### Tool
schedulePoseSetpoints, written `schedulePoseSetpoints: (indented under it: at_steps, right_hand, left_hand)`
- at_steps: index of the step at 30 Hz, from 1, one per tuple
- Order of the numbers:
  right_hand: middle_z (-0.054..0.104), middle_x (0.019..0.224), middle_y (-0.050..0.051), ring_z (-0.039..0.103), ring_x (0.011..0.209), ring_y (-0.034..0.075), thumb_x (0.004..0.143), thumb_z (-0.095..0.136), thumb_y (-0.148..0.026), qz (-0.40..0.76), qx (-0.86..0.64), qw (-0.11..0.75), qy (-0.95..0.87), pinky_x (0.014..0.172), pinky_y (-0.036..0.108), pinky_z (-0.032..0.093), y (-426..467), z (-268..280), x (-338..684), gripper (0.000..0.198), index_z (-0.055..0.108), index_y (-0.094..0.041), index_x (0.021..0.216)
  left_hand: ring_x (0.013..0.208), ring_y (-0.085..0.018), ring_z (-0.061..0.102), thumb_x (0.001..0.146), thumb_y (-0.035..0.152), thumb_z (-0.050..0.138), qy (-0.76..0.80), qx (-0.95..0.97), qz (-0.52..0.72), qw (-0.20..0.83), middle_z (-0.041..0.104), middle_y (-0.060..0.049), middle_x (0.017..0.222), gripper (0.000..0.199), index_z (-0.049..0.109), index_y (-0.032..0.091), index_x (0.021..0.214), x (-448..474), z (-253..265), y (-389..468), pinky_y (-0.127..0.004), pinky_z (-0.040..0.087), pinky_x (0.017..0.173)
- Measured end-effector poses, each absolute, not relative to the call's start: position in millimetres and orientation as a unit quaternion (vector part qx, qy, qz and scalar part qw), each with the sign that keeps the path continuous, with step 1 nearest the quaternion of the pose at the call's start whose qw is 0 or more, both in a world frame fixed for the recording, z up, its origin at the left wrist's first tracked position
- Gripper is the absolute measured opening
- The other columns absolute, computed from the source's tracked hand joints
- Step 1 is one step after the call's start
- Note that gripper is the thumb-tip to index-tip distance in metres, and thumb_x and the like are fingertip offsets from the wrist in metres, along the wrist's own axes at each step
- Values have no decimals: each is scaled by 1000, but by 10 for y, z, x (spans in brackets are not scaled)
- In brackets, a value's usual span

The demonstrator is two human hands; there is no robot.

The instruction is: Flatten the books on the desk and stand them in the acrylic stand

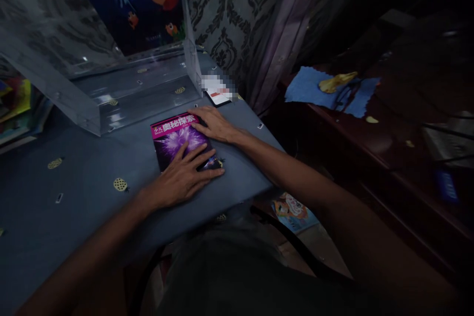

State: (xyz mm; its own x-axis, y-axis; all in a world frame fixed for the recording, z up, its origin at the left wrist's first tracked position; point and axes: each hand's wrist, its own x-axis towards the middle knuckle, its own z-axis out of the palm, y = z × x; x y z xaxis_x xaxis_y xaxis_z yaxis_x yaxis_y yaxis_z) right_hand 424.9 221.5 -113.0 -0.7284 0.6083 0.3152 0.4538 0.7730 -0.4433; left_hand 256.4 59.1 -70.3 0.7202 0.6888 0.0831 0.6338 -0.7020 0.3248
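A book (170, 144) with a purple burst on its dark cover and a pink title band lies closed on the blue-grey tablecloth (89, 163). My left hand (185, 173) rests flat over the cover's lower part, its fingers spread. At the book's upper right corner lies my right hand (213, 123), with its fingers stretched out over the edge and the title. The lower edge of the book is partly hidden beneath my left hand.
Behind the book stands a clear acrylic stand (192, 61) holding a picture book (129, 10) with an orange fish. A phone (219, 95) lies beyond my right hand. Books (18, 103) are stacked at left. At right, a blue cloth (307, 90) lies on a dark red table (355, 133).
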Motion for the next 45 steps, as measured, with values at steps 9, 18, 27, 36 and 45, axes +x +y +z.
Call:
schedulePoseSetpoints:
  at_steps: [9, 18, 27, 36, 45]
  right_hand:
    - [59, 145, 15, 52, 136, 28, 102, 48, -35, 168, -281, 245, -912, 116, 49, 38, 2205, -1140, 4245, 47, 52, -13, 143]
    - [62, 141, 16, 55, 133, 29, 100, 50, -33, 164, -275, 259, -911, 115, 50, 41, 2204, -1163, 4236, 45, 57, -12, 139]
    - [63, 141, 14, 56, 134, 28, 101, 47, -30, 147, -264, 268, -915, 114, 53, 43, 2207, -1205, 4240, 39, 61, -18, 135]
    - [64, 140, 15, 54, 135, 31, 98, 50, -22, 84, -210, 257, -940, 115, 58, 39, 2006, -996, 4009, 33, 66, -17, 127]
    - [68, 132, 13, 58, 127, 26, 94, 43, -7, 178, -126, 230, -948, 106, 49, 49, 2024, -1021, 3386, 48, 60, -19, 137]
  left_hand:
    - [152, -29, 31, 105, 28, 44, 371, 920, 79, 96, 45, -9, 159, 46, 47, 32, 150, 2564, -765, 398, -64, 18, 124]
    - [154, -26, 27, 90, 1, 47, 366, 925, 33, 95, 39, -7, 163, 73, 36, 31, 156, 2537, -734, 379, -61, 20, 125]
    - [143, -19, 47, 104, 21, 40, 417, 867, 216, 168, 56, -5, 150, 43, 52, 30, 144, 2412, -761, 416, -47, 34, 123]
    - [116, -24, 66, 94, 18, 43, 611, 685, 367, 148, 74, -8, 120, 42, 59, 17, 132, 1448, -917, 1087, -44, 48, 108]
    - [124, -22, 63, 90, 15, 42, 604, 686, 373, 159, 75, -9, 119, 49, 50, 15, 139, 1347, -1000, 1095, -43, 42, 114]
